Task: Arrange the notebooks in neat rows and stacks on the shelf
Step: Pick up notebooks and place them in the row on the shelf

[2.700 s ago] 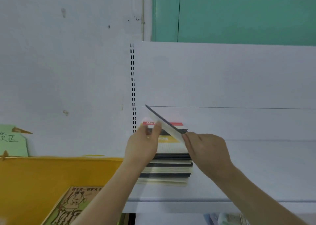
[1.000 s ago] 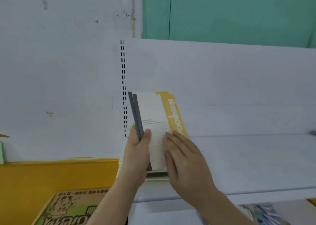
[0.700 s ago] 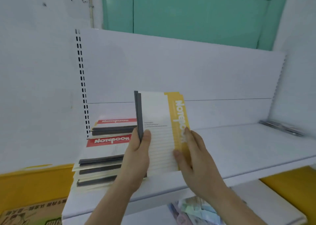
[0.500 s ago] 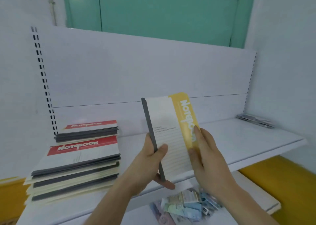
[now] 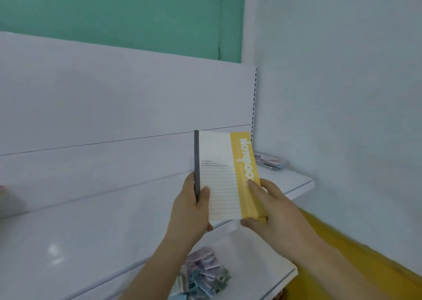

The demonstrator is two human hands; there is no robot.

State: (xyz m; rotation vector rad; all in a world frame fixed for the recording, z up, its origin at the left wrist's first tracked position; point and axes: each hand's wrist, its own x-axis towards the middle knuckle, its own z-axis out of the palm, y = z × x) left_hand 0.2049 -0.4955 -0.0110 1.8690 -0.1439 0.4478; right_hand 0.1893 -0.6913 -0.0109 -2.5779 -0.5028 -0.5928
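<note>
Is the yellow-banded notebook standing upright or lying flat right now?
Upright: the yellow-banded notebook is held on end above the white shelf, gripped by left hand and right hand.

Pale white wall (image 5: 342,83) on the right, meeting a white back panel (image 5: 114,99) at a slotted upright (image 5: 254,99). Above the panel, a teal green door or board (image 5: 114,14) with a raised frame line. White shelf (image 5: 80,226) running from the left edge to its right end by the wall, glossy, with a soft glare spot near the front left. Lower white shelf (image 5: 258,254) beneath. Yellow surface (image 5: 354,265) at the lower right corner. Even, diffuse light, no hard shadows.
</note>
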